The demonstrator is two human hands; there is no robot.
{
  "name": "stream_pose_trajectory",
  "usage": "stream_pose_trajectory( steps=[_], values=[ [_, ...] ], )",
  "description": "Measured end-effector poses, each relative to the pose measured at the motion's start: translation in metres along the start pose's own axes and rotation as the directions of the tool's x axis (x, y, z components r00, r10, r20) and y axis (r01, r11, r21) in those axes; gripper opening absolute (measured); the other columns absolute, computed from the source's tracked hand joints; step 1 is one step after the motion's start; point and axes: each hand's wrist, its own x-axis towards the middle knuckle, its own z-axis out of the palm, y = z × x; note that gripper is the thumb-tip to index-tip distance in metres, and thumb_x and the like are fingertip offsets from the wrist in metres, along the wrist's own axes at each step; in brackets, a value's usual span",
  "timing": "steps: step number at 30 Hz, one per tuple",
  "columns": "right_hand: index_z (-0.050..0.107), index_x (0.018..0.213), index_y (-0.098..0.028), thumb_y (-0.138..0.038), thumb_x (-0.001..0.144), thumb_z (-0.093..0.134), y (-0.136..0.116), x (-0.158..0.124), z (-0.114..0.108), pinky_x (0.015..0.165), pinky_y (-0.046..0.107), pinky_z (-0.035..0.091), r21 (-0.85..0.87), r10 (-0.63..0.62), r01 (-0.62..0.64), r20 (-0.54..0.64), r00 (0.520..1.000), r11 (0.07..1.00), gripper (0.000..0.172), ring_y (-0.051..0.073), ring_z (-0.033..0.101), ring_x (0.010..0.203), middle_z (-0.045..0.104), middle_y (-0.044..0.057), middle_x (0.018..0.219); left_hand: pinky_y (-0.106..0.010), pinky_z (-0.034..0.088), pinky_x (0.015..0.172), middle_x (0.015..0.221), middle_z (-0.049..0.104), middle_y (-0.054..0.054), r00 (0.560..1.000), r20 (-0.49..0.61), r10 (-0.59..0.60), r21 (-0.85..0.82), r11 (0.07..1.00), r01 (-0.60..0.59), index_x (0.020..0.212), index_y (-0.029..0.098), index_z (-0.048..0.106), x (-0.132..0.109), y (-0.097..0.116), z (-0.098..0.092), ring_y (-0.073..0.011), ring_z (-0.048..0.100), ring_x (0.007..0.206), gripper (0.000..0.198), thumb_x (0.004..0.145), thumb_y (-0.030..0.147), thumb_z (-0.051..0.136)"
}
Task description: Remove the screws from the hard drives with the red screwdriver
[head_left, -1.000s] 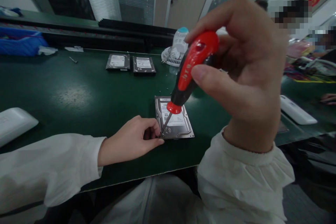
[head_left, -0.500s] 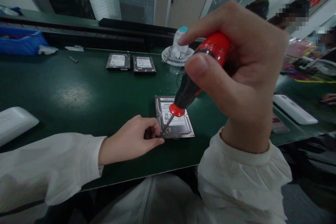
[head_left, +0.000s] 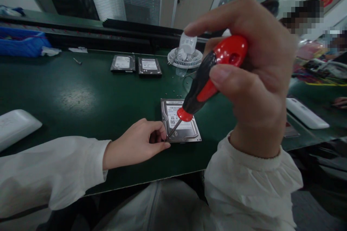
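Note:
A silver hard drive [head_left: 187, 130] with a white label lies flat on the green tabletop in front of me. My left hand [head_left: 142, 139] is closed at its near left corner, thumb and fingertips against that corner. A red and black screwdriver [head_left: 199, 83] slants down to the same corner, its tip beside my left fingertips. Around its handle, my right hand [head_left: 255, 68] is closed with the thumb on the side and the index finger lifted off. The exact spot under the screwdriver tip is hidden by my left fingers.
Several tiny screws [head_left: 177, 96] lie just beyond the drive. Farther back are two more hard drives [head_left: 123, 63] [head_left: 149, 66] and a white small fan [head_left: 187, 57]. A blue bin [head_left: 21, 45] stands far left, white devices [head_left: 18, 126] [head_left: 307, 113] at both sides. People sit at right.
The screwdriver handle has turned and tilted a little to the right. My right thumb and fingers have shifted on it, while my left hand and the drive stay in place.

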Motion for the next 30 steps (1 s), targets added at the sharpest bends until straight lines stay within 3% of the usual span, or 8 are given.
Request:
stream_pose_trajectory(
  steps=[4,6,11,16,18,21,25,30],
  values=[
    [0.064,0.094,-0.019,-0.043,0.091,0.057,0.005,0.004,0.009,0.080,0.030,0.045,0.005,-0.123,0.126,-0.193,0.973,0.992,0.025,0.012,0.053,0.079,0.063,0.002,0.091,-0.030,0.042,0.066,0.070,0.062,0.005,1.000,0.000,0.000,-0.008,1.000,0.000,0.074,0.021,0.057,0.001,0.000,0.000,-0.0137,0.058,0.066,0.023,0.084,0.037,0.071],
    [0.063,0.093,-0.019,-0.044,0.088,0.063,0.007,0.005,0.011,0.081,0.029,0.045,-0.004,-0.142,0.144,-0.201,0.969,0.990,0.025,0.012,0.054,0.081,0.063,0.001,0.092,-0.029,0.042,0.064,0.070,0.062,0.005,1.000,0.000,-0.001,-0.009,1.000,0.001,0.074,0.021,0.056,0.001,0.000,0.000,-0.0137,0.058,0.065,0.024,0.085,0.037,0.070],
    [0.057,0.108,-0.023,-0.035,0.093,0.053,0.003,0.002,0.004,0.088,0.031,0.045,-0.078,-0.052,0.046,-0.078,0.996,0.996,0.020,0.015,0.053,0.104,0.059,0.003,0.119,-0.028,0.042,0.063,0.070,0.062,0.004,1.000,0.000,0.015,0.000,1.000,-0.015,0.073,0.021,0.056,0.001,0.000,-0.002,-0.0137,0.057,0.065,0.024,0.085,0.037,0.069],
    [0.060,0.110,-0.010,-0.034,0.096,0.046,0.001,0.002,0.004,0.090,0.029,0.047,-0.004,-0.075,0.075,-0.009,0.997,0.997,0.031,0.013,0.053,0.092,0.059,0.006,0.107,-0.029,0.042,0.064,0.071,0.063,0.004,1.000,-0.006,0.019,0.005,1.000,-0.019,0.074,0.021,0.057,0.001,-0.001,-0.001,-0.0143,0.058,0.067,0.024,0.085,0.038,0.070],
    [0.063,0.105,-0.008,-0.042,0.097,0.050,0.000,0.003,0.005,0.087,0.026,0.047,-0.055,-0.066,0.063,-0.060,0.996,0.996,0.038,0.011,0.052,0.087,0.060,0.006,0.100,-0.029,0.042,0.063,0.070,0.063,0.004,1.000,-0.006,0.018,-0.001,1.000,-0.018,0.074,0.021,0.057,0.001,-0.001,0.000,-0.0140,0.058,0.066,0.024,0.085,0.038,0.070],
    [0.065,0.107,-0.008,-0.042,0.097,0.053,-0.001,0.002,0.002,0.084,0.024,0.047,-0.138,-0.026,0.021,-0.034,0.999,0.990,0.037,0.010,0.053,0.086,0.062,0.006,0.102,-0.028,0.041,0.061,0.069,0.062,0.004,1.000,-0.001,0.014,-0.007,1.000,-0.014,0.074,0.021,0.057,0.001,-0.002,0.000,-0.0135,0.057,0.064,0.024,0.085,0.037,0.070],
    [0.063,0.118,-0.010,-0.030,0.099,0.043,-0.003,-0.001,-0.001,0.093,0.028,0.046,-0.049,-0.058,0.058,0.007,0.998,0.997,0.034,0.013,0.055,0.094,0.063,0.007,0.111,-0.028,0.042,0.062,0.070,0.062,0.004,1.000,0.004,0.013,-0.004,1.000,-0.013,0.075,0.021,0.058,0.000,-0.002,-0.001,-0.0135,0.058,0.065,0.023,0.085,0.038,0.070],
    [0.064,0.112,-0.010,-0.043,0.098,0.050,-0.003,0.000,0.002,0.089,0.023,0.047,-0.123,0.011,-0.015,-0.027,1.000,0.992,0.039,0.009,0.057,0.091,0.064,0.005,0.105,-0.028,0.043,0.062,0.070,0.062,0.004,1.000,0.001,0.008,0.001,1.000,-0.008,0.074,0.021,0.057,0.000,-0.002,-0.001,-0.0135,0.058,0.065,0.024,0.085,0.038,0.070]
  ],
)
